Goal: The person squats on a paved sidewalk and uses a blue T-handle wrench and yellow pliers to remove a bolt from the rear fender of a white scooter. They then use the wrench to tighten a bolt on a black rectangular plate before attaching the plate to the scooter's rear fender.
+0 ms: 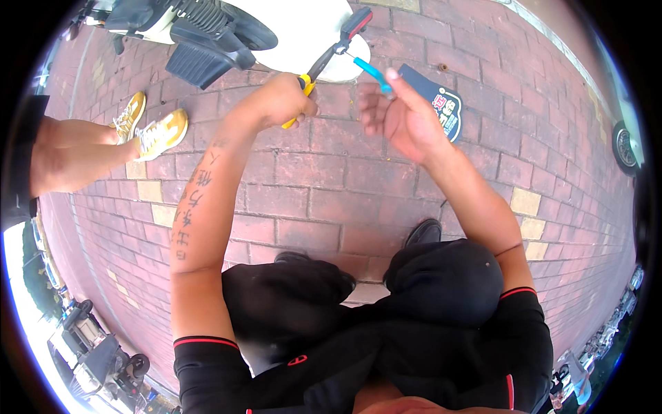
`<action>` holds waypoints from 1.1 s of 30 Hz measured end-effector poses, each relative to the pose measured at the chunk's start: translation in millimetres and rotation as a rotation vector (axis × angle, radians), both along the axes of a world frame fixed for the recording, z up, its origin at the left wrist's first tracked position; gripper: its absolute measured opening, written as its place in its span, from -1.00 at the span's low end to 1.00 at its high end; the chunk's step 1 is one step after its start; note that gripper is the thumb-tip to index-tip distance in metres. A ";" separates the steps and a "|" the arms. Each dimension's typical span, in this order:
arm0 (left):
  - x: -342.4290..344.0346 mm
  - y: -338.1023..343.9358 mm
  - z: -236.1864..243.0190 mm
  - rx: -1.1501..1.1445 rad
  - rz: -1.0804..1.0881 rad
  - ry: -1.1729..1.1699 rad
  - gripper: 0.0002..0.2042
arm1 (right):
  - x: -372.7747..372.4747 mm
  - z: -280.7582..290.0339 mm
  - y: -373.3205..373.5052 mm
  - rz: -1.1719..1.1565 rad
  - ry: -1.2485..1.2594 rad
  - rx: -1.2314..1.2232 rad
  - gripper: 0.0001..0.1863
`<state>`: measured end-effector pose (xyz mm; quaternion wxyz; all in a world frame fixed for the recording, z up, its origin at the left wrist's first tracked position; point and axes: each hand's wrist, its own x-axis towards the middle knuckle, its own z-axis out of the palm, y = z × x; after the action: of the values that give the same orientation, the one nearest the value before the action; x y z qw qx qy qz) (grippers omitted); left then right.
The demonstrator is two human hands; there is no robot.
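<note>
My left hand [284,101] is closed around yellow-and-black pliers [312,77]. Their jaws reach up to a small metal fitting [340,48] below a red-and-black light [357,23] at the tail of a white scooter [310,21]. A screwdriver with a bright blue handle [371,71] slants from that fitting toward my right hand [407,114]. The right hand is open, its fingers spread and slightly blurred, with the handle's end between thumb and fingers. Whether the hand touches the handle is hard to make out.
A dark printed flap [420,86] lies beyond my right hand on red brick paving [296,176]. Another person's legs [83,148] in yellow shoes [162,134] stand at left. The scooter's black wheel [252,27] is at the top. Another parked vehicle [89,352] shows at lower left.
</note>
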<state>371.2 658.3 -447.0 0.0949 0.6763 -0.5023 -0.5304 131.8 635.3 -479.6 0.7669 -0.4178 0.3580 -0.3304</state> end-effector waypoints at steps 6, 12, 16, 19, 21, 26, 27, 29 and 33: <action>0.8 -0.6 -3.7 -0.044 -0.017 -0.035 -0.84 | -15.6 -5.4 -24.8 -0.183 0.690 -1.400 -0.70; 2.7 -1.4 -9.9 -0.056 -0.018 -0.072 -0.84 | -32.6 1.9 19.4 -0.177 0.281 -0.344 -0.60; 1.4 -1.0 -5.2 -0.026 0.000 -0.027 -0.85 | 0.2 15.3 3.3 0.076 -0.078 0.382 -0.42; 2.8 0.6 -8.6 -0.036 -0.004 -0.037 -0.85 | 1.1 9.3 -20.0 0.030 0.328 -0.440 -0.75; 3.0 0.4 -11.3 -0.042 -0.016 -0.041 -0.86 | -3.4 4.7 -30.3 -0.100 0.788 -1.572 -0.78; 7.7 -0.5 -10.9 -0.055 -0.031 -0.066 -0.87 | -18.1 0.5 -18.2 -0.402 0.665 -1.440 -0.71; 10.4 -2.8 -11.9 -0.065 -0.029 -0.071 -0.87 | -30.5 -14.1 2.9 -0.439 0.506 -1.204 -0.74; 4.0 -3.2 -19.6 -0.062 -0.040 -0.061 -0.86 | -39.0 -20.6 12.1 -0.400 0.388 -0.890 -0.78; 6.7 0.6 -10.9 -0.045 -0.011 -0.041 -0.86 | -11.6 -9.3 -11.2 -0.181 0.474 -0.595 -0.80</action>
<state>377.9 659.0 -458.0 0.0970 0.6818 -0.5199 -0.5054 120.2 624.1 -488.9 0.4760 -0.6534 0.4491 -0.3806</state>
